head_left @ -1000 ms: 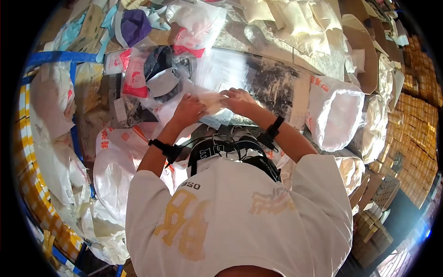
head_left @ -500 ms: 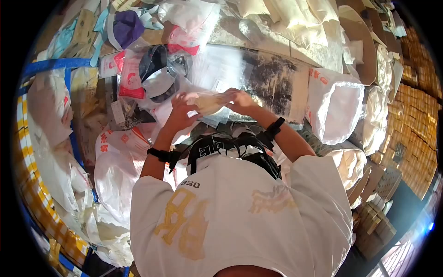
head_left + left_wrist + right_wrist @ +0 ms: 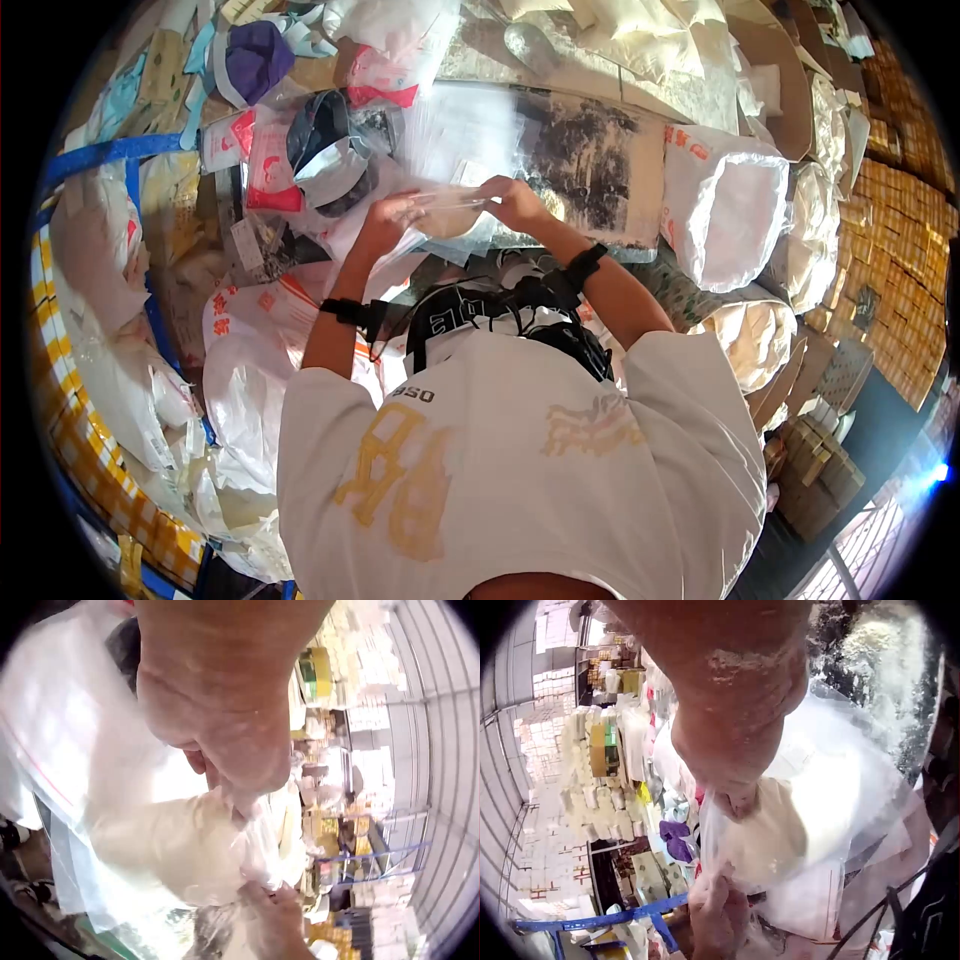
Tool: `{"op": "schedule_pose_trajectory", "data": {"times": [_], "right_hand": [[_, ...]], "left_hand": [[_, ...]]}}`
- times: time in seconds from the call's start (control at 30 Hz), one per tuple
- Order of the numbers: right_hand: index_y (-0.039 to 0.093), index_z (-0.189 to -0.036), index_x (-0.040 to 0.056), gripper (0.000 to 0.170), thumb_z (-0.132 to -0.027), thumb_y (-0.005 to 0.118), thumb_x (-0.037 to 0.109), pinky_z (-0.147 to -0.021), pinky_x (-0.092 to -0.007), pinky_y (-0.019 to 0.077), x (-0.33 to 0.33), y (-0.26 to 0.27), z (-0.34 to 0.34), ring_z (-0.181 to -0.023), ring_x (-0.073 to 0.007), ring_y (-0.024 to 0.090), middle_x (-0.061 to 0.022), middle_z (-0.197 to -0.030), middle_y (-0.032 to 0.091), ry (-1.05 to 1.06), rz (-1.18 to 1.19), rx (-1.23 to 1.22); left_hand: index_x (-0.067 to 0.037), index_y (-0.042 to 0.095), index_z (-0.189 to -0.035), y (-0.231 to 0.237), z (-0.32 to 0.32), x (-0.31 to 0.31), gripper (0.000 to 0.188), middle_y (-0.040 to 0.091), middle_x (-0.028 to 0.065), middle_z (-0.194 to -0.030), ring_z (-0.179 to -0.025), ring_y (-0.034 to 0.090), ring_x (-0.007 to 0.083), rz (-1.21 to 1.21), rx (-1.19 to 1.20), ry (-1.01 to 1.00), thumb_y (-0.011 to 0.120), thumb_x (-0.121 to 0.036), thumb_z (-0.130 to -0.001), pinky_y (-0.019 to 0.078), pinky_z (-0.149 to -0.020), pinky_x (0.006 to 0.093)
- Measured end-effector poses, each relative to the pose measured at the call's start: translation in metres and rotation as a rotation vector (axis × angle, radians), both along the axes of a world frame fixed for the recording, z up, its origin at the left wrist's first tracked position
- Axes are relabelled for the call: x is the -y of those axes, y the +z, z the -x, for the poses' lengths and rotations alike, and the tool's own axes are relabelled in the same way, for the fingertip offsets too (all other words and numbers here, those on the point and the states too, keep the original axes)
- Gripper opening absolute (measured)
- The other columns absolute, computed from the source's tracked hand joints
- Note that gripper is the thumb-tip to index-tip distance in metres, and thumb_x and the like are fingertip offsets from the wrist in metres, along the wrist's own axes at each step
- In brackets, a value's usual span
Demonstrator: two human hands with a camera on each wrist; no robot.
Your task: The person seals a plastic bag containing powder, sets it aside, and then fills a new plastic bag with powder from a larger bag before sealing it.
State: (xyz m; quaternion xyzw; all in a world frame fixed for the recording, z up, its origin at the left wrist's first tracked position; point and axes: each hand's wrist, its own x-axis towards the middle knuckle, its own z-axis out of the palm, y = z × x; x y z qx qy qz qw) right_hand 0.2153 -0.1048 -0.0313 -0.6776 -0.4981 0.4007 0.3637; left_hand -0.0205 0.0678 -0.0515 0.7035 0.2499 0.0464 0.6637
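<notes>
A clear plastic bag of pale powder (image 3: 447, 220) is stretched between the two hands above the near edge of the dark board. The left hand (image 3: 388, 222) pinches its top edge at one corner, and the right hand (image 3: 518, 204) pinches the opposite corner. In the left wrist view the bag (image 3: 165, 844) hangs below the left hand (image 3: 217, 727), its lower part filled with cream-coloured powder. The right wrist view shows the right hand (image 3: 735, 742) with thumb and finger on the film of the bag (image 3: 765, 840).
Flat clear bags (image 3: 460, 130) lie on the powder-dusted board (image 3: 590, 170). Red-and-white packets (image 3: 272, 170) and a dark bowl-like item (image 3: 318, 130) stand at the left. An open white sack (image 3: 735, 215) is at the right, and a scoop (image 3: 530, 45) lies farther back.
The hands have moved apart, drawing the bag's top edge into a straight line. The left hand's fingers, spread half a second ago, have closed on the film.
</notes>
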Motion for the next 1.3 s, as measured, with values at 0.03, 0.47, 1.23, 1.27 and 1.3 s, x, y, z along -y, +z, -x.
{"op": "schedule_pose_trajectory", "data": {"times": [0.03,0.47,1.23,1.27,1.3], "right_hand": [[0.076,-0.105,0.0117,0.025,-0.082,0.07,0.002,-0.086,-0.0371,0.0548,0.0,-0.001,0.002,-0.095,-0.0251,0.069,-0.0121,-0.101,0.073,-0.04,0.009,-0.022],[0.059,-0.104,-0.0048,0.012,-0.096,0.061,0.003,-0.088,-0.0304,0.0531,-0.001,-0.022,0.027,-0.097,-0.0191,0.068,-0.0153,-0.098,0.071,-0.461,0.055,-0.723],[0.062,-0.101,0.0075,0.005,-0.096,0.063,0.006,-0.085,-0.0285,0.0552,-0.018,-0.014,0.025,-0.095,-0.0142,0.067,-0.0036,-0.097,0.069,-0.771,-0.147,-1.14],[0.062,-0.101,0.0071,0.005,-0.096,0.063,0.007,-0.084,-0.0284,0.0551,-0.019,-0.014,0.023,-0.095,-0.0136,0.067,-0.0037,-0.098,0.069,-0.763,-0.155,-1.139],[0.063,-0.101,0.0063,0.005,-0.096,0.063,0.007,-0.083,-0.0284,0.0549,-0.02,-0.01,0.02,-0.094,-0.0137,0.067,-0.0041,-0.098,0.069,-0.714,-0.178,-1.068]], "left_hand": [[0.002,0.066,-0.091,-0.001,0.0,0.008,0.006,0.066,0.0157,-0.122,-0.12,0.058,0.0222,0.09,0.024,0.106,0.065,-0.004,-0.09,0.0439,-0.102,0.0362],[-0.004,0.053,-0.117,-0.019,-0.011,0.05,0.025,0.068,0.0119,-0.104,-0.094,0.064,0.0137,0.326,0.173,0.688,0.062,-0.003,-0.094,0.0487,-0.087,0.0271],[-0.001,0.06,-0.119,-0.025,-0.042,0.035,0.021,0.066,0.0074,-0.104,-0.087,0.064,0.0149,0.65,0.39,0.819,0.057,-0.009,-0.1,0.0537,-0.089,0.0318],[-0.001,0.06,-0.118,-0.025,-0.041,0.035,0.02,0.066,0.0064,-0.103,-0.087,0.063,0.0142,0.593,0.381,0.805,0.057,-0.01,-0.1,0.0529,-0.088,0.0306],[-0.002,0.061,-0.118,-0.013,-0.042,0.034,0.02,0.065,0.0053,-0.102,-0.087,0.062,0.0135,0.538,0.371,0.79,0.057,-0.01,-0.1,0.052,-0.087,0.0294]]}}
